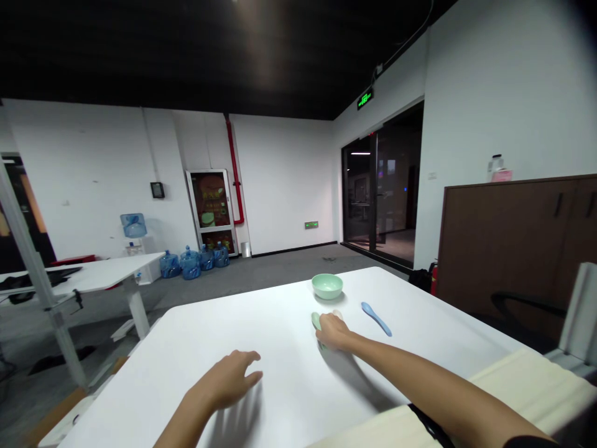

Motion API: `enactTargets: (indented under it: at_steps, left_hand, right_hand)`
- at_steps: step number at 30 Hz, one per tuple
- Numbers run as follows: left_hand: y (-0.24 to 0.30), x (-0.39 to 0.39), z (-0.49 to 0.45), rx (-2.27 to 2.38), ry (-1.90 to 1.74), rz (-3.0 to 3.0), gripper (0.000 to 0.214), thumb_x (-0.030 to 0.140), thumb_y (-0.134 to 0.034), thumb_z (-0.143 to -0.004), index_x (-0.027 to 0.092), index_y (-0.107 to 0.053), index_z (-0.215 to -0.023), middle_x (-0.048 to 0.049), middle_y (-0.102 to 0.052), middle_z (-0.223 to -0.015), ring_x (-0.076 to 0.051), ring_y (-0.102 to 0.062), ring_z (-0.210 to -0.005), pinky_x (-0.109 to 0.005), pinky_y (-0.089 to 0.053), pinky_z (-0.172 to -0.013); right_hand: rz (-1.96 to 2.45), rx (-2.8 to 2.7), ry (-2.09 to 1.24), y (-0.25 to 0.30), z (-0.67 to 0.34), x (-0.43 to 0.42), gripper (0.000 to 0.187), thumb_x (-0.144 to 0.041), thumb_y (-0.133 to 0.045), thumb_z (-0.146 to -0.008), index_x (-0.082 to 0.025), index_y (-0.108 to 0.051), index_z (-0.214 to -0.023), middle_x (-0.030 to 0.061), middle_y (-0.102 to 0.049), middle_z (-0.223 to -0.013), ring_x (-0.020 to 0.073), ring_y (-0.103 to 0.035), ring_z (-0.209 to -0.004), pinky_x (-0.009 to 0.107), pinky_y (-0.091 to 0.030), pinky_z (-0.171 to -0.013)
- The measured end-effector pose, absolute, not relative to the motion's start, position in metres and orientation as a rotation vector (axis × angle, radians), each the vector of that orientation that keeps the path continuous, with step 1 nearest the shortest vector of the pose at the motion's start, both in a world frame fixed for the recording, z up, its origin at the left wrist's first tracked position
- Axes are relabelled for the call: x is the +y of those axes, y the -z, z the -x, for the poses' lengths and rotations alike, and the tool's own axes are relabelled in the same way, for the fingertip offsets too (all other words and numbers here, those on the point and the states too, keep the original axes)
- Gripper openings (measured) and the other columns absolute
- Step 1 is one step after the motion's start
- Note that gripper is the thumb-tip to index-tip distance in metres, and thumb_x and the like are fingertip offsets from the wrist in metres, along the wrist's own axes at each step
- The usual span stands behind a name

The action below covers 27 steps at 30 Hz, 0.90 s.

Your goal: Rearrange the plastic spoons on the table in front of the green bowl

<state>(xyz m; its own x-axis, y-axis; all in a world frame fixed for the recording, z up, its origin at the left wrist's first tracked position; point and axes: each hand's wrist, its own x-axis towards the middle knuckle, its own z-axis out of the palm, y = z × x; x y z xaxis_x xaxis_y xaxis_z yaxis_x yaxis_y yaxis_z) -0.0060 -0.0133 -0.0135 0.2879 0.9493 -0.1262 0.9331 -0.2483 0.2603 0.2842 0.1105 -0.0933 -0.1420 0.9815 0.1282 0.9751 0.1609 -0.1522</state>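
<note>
My right hand [333,331] reaches across the white table [196,348] and closes over a pale green spoon [316,321], whose bowl end sticks out to the left of my fingers. Just beyond it stands a pale green bowl [327,285], upright and apart from the hand. A blue spoon [375,318] lies flat to the right of my hand. My left hand [231,378] rests nearer to me on the tabletop, palm down, fingers loosely spread, holding nothing.
A dark wooden cabinet [513,242] stands to the right, with a chair [522,308] before it. Another white desk [93,274] is at the left, with a metal stand leg [41,292] beside it. Blue water jugs [189,262] sit by the far wall.
</note>
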Motion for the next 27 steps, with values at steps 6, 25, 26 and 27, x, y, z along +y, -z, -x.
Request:
enactTargets:
  at_steps: [6,25,26,27]
  left_hand:
    - [0.014,-0.0127,0.0061,1.719,-0.096,-2.279,0.059,0.065,-0.039,-0.079,0.028,-0.056,-0.123,-0.0072,-0.06,-0.125,-0.028,-0.054,-0.113,-0.038,-0.042,-0.093]
    - [0.0177,-0.0107,0.008,1.717,-0.091,-2.272,0.059,0.064,-0.04,-0.079,0.03,-0.056,-0.124,-0.0071,-0.059,-0.125,-0.028,-0.054,-0.113,-0.039,-0.041,-0.094]
    - [0.0176,-0.0107,0.0078,1.715,-0.097,-2.274,0.059,0.065,-0.04,-0.079,0.029,-0.056,-0.123,-0.0071,-0.059,-0.125,-0.028,-0.054,-0.113,-0.038,-0.041,-0.093]
    - [0.0174,-0.0107,0.0075,1.713,-0.101,-2.274,0.06,0.065,-0.04,-0.079,0.029,-0.056,-0.123,-0.0071,-0.059,-0.125,-0.028,-0.055,-0.113,-0.038,-0.042,-0.093]
  right_hand:
    - [1.902,-2.225,-0.038,0.0964,-0.2843,0.1128,0.015,-0.028,-0.052,-0.076,-0.017,-0.056,-0.066,0.0064,-0.064,-0.072,0.0212,-0.059,-0.079,0.034,-0.032,-0.084]
    - [1.921,-2.227,-0.174,0.1004,-0.2769,0.1095,0.021,-0.033,-0.054,-0.08,-0.014,-0.058,-0.072,0.0097,-0.067,-0.084,0.0213,-0.061,-0.081,0.035,-0.028,-0.088]
    - [1.915,-2.233,-0.168,0.1006,-0.2771,0.1096,0.022,-0.034,-0.054,-0.08,-0.014,-0.058,-0.073,0.0096,-0.067,-0.084,0.0214,-0.061,-0.08,0.035,-0.028,-0.089]
    - [1.91,-2.237,-0.165,0.1008,-0.2773,0.1098,0.022,-0.034,-0.054,-0.08,-0.014,-0.059,-0.073,0.0095,-0.067,-0.084,0.0215,-0.061,-0.08,0.036,-0.027,-0.09]
